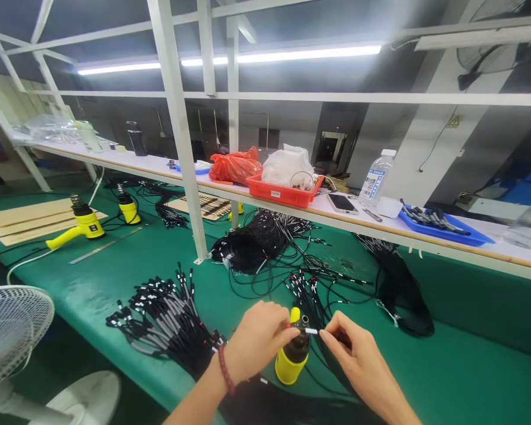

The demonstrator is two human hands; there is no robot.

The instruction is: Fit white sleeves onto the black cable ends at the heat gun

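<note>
Grip of right hand (358,360) pinched on white-sleeved cable (310,331)

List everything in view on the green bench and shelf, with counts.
Heat guns: three or more, yellow and black, on bench
Black cables: many, white-marked, on bench
Deep plastic tray: one, orange-red, on shelf
Shallow plastic tray: one, blue, on shelf
Plastic water bottle: one, clear, on shelf
Pedestal fan: one, white, lower left
Left hand: one, beside nearest gun's nozzle, red bead bracelet
Right hand: one, pinching a white-tipped cable
</note>
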